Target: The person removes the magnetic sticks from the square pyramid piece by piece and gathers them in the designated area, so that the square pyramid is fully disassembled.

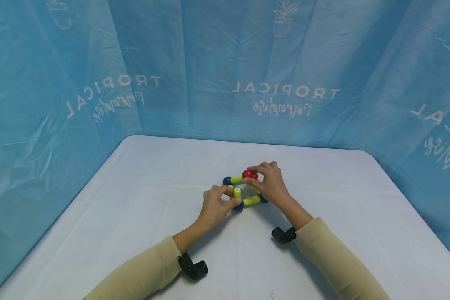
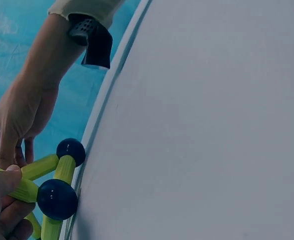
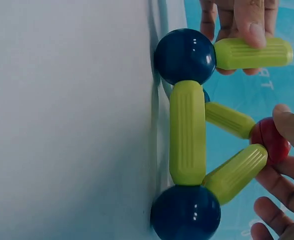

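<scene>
A construction of yellow-green grooved rods [image 1: 252, 201] and balls, like a magnetic stick-and-ball toy, forms a closed loop at the middle of the table. Dark blue balls [image 3: 185, 214] join rods at several corners, and a red ball [image 1: 248, 173] sits at the far right corner. My left hand [image 1: 215, 205] pinches a rod [image 3: 254, 53] that stands up from the near-left blue ball [image 2: 57, 199]. Thumb and fingers of my right hand [image 1: 269, 182] grip the red ball, whose seam shows in the right wrist view. Part of the loop's left side is hidden behind my left fingers.
A white cloth covers the table [image 1: 142, 179]. Blue printed curtains [image 1: 225, 62] hang behind it and along both sides. Each sleeve cuff carries a black wrist device, one at the left [image 1: 193, 268] and one at the right [image 1: 283, 235].
</scene>
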A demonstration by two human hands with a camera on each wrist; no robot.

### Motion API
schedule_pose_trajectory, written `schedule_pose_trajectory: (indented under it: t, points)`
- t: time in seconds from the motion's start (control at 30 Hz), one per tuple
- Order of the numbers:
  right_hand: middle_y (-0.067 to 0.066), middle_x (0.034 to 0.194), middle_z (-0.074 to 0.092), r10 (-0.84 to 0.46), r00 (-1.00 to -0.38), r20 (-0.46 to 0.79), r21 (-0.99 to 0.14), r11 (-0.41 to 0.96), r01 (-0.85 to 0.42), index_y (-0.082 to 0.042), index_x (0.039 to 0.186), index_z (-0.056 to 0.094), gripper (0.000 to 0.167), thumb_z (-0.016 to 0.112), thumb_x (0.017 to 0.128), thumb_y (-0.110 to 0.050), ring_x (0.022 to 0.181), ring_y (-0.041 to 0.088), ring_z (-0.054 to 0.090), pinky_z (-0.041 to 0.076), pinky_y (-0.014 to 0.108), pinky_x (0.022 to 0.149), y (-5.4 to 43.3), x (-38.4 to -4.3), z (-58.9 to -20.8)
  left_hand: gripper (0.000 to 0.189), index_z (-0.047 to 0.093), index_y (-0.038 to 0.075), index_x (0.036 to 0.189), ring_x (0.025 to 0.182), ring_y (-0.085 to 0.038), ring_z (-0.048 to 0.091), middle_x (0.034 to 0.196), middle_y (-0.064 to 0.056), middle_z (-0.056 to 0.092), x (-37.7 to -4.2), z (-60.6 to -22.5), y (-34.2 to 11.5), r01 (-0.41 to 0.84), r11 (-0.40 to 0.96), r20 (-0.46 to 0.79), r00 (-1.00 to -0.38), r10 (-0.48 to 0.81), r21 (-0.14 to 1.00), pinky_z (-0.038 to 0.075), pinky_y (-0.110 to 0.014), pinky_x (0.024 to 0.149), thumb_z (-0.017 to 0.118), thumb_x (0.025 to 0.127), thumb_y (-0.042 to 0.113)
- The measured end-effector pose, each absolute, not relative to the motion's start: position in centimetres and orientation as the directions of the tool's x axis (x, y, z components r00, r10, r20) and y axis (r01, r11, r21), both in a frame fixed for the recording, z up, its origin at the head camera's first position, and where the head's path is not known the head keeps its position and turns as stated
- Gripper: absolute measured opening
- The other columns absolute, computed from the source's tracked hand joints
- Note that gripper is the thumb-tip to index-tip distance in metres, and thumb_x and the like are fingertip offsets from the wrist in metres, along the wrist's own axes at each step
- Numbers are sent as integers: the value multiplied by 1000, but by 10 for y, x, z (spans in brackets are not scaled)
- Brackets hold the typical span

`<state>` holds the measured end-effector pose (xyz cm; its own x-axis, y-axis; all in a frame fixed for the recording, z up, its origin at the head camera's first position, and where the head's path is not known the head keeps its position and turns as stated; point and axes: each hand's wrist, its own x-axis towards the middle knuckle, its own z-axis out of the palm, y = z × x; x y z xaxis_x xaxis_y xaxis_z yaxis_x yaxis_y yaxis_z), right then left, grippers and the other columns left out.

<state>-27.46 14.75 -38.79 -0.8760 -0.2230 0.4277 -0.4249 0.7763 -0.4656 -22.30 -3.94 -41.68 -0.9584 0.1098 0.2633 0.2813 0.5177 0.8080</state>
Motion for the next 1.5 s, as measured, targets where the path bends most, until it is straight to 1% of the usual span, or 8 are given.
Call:
schedule_pose_trajectory:
  t: [0.23, 0.43, 0.6, 0.83, 0.97, 1.23, 1.37, 1.5]
  points:
    - [6, 99, 66, -249, -888, 387, -487, 762, -426, -11, 114, 69, 44, 75, 79, -37, 100, 23, 47, 38, 34, 76, 149, -269, -386, 27, 70, 17, 104, 106, -16, 53, 102, 5, 69, -213, -414, -45, 322, 490, 273, -947, 171, 810, 35, -47, 96, 73, 81, 32]
    - [4, 101, 65, -296, -876, 381, -488, 740, -462, -12, 115, 68, 43, 74, 80, -37, 99, 21, 46, 38, 32, 75, 153, -268, -383, 27, 69, 13, 109, 103, -17, 54, 104, 0, 70, -222, -414, -60, 363, 448, 352, -929, 111, 817, 40, -44, 91, 64, 89, 31]
    - [3, 104, 65, -335, -862, 379, -500, 709, -496, -13, 115, 68, 42, 75, 79, -33, 102, 21, 46, 41, 33, 77, 155, -266, -384, 32, 66, 15, 114, 110, -19, 49, 112, 0, 67, -239, -414, -63, 313, 503, 302, -947, 104, 806, 37, -45, 94, 67, 87, 32]
    - [3, 104, 64, -355, -859, 368, -517, 690, -507, -13, 117, 67, 41, 74, 81, -31, 103, 21, 46, 42, 36, 79, 157, -265, -383, 43, 62, 15, 124, 120, -23, 47, 122, -2, 64, -258, -412, -54, 328, 587, 238, -944, 228, 740, 30, -50, 103, 69, 85, 33]
    - [2, 105, 65, -366, -860, 356, -523, 684, -508, -13, 119, 66, 43, 72, 82, -33, 103, 20, 45, 41, 34, 77, 157, -265, -384, 40, 65, 15, 121, 119, -23, 49, 121, -1, 66, -263, -412, -48, 341, 617, 224, -939, 261, 710, 25, -52, 107, 69, 85, 33]
    - [2, 104, 65, -377, -853, 361, -528, 672, -520, -13, 119, 66, 42, 71, 82, -35, 100, 19, 44, 38, 30, 72, 159, -264, -385, 28, 71, 17, 109, 110, -21, 53, 110, 1, 71, -264, -412, -42, 348, 636, 247, -937, 246, 688, 27, -50, 103, 70, 84, 29]
    - [2, 105, 65, -392, -846, 361, -536, 656, -532, -14, 120, 65, 41, 70, 84, -34, 100, 19, 44, 40, 33, 75, 161, -265, -387, 25, 72, 16, 104, 102, -20, 54, 104, 1, 73, -261, -412, -41, 359, 650, 266, -933, 241, 670, 29, -49, 101, 71, 83, 29]
    - [2, 107, 65, -397, -850, 346, -559, 641, -527, -15, 121, 65, 41, 70, 84, -33, 102, 19, 43, 43, 43, 81, 163, -264, -387, 22, 73, 14, 99, 94, -20, 54, 97, 0, 73, -256, -413, -40, 368, 641, 281, -930, 237, 674, 31, -47, 96, 73, 81, 27]
